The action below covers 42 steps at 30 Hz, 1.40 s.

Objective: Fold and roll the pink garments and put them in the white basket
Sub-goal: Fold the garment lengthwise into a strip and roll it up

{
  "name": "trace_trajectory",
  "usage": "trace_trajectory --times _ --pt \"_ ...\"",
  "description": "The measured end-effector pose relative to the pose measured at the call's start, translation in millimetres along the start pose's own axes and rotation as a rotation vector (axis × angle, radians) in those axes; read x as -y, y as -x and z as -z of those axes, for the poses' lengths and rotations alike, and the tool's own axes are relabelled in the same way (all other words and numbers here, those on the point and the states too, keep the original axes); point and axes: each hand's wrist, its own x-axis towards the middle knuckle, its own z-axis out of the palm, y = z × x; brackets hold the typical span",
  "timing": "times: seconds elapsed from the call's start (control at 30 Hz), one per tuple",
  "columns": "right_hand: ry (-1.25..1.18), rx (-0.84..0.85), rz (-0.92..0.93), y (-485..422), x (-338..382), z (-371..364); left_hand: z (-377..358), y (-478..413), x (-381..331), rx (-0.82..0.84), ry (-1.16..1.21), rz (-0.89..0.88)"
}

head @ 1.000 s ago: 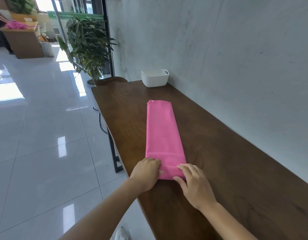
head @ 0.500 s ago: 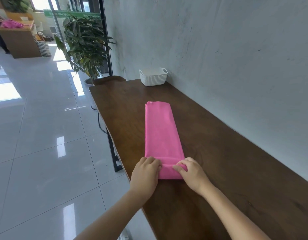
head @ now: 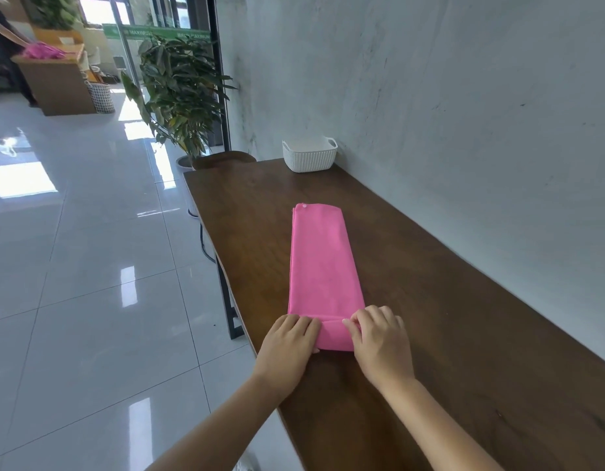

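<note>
Head view took in a pale grey wall that ran along to the right of the pink garment, and a glossy white tiled floor that spread out to the garment's left. Under the garment lay a long dark wooden table, its length running the same way as the cloth. Beyond the garment's far end and off to its left stood a leafy potted plant. Much further off in that direction was a wooden desk with a heap of pink cloth on top.

The garment itself was folded into a long narrow strip, flat on the wood, with its near end turned over into a short roll. Well past its far end, close to the wall, sat the white basket; nothing pink showed above its rim.

The left hand gripped the left side of the garment's rolled end, fingers curled over the top. The right hand held the right side of that roll, its fingertips bent in and pinching the fold.
</note>
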Motion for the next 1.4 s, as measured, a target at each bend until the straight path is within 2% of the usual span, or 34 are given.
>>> trace_trajectory --times 0.2,0.47,0.53,0.63,0.83,1.03,1.1,1.2,1.27,1.4 --pt "-0.126 0.048 0.055 29.7 -7.5 5.9 18.9 -5.0 7.1 0.225 0.100 0.005" --pt "-0.261 0.216 -0.027 50.6 -6.3 8.4 39.0 -2.7 12.7 0.493 0.277 0.082" --pt "-0.298 0.264 -0.065 49.4 -5.3 10.8 39.9 -1.5 13.2 0.516 0.276 0.089" --pt "-0.347 0.376 -0.093 40.0 -6.8 18.9 41.2 5.4 9.0 0.430 0.162 0.031" --pt "-0.516 0.515 -0.215 12.3 -11.2 20.0 21.1 26.3 1.6 0.091 0.105 0.058" --pt "-0.652 0.617 -0.336 -10.7 -9.8 16.7 13.9 17.3 4.4 0.073 0.028 0.070" --pt "-0.568 0.574 -0.345 -11.5 -7.4 13.9 14.6 11.2 6.1 0.092 0.015 0.064" --pt "-0.313 0.353 -0.233 -6.3 -0.1 12.4 17.0 2.2 9.5 0.107 0.009 0.035" --pt "-0.265 0.249 -0.159 0.1 3.9 12.8 19.5 -3.4 11.5 0.146 0.018 0.030" --pt "-0.286 0.260 -0.124 16.0 -0.7 14.0 24.7 -9.8 15.7 0.299 0.054 0.052"
